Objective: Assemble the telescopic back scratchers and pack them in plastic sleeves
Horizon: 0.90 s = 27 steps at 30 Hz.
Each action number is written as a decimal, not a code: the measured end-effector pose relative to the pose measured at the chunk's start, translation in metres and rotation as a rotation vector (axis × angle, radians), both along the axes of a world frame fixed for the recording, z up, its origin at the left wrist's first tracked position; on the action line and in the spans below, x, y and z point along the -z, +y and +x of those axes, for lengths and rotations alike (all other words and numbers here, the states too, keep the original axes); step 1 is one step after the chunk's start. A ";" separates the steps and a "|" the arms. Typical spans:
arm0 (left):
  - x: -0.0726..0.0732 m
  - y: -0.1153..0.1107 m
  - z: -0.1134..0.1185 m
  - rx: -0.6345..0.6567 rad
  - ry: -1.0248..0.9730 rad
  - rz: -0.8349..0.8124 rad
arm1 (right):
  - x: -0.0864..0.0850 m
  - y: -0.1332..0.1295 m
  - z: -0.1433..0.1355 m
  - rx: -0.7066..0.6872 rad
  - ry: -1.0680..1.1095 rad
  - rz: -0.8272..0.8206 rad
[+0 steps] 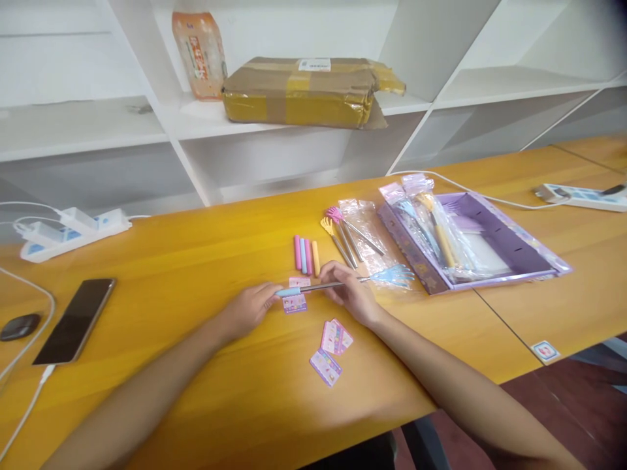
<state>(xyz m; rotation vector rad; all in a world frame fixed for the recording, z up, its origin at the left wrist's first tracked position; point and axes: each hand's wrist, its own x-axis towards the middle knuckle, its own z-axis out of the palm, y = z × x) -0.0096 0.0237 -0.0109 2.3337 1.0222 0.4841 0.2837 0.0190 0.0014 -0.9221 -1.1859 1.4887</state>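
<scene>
A back scratcher point(321, 286) with a blue handle, metal rod and blue claw head lies level across both hands. My left hand point(251, 309) pinches the end of its blue handle. Around the metal rod, near the claw, closes my right hand point(353, 295). Several loose handle sleeves point(304, 254) in pink, blue and yellow lie just beyond. Pink and yellow claw heads on metal rods point(345, 240) rest beside a clear plastic bag point(367, 225). Small printed cards point(294, 303) lie under the scratcher, and more cards point(331, 349) lie nearer to me.
A purple open box point(509, 238) at the right holds bagged back scratchers point(443, 235). At the left are a phone point(76, 320), a black mouse-like object point(19, 326) and a power strip point(76, 235). A taped carton point(304, 91) and an orange bottle point(198, 55) stand on the shelf.
</scene>
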 end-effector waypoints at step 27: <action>-0.005 0.002 0.003 -0.018 -0.012 -0.076 | 0.008 0.001 -0.005 0.067 -0.051 0.101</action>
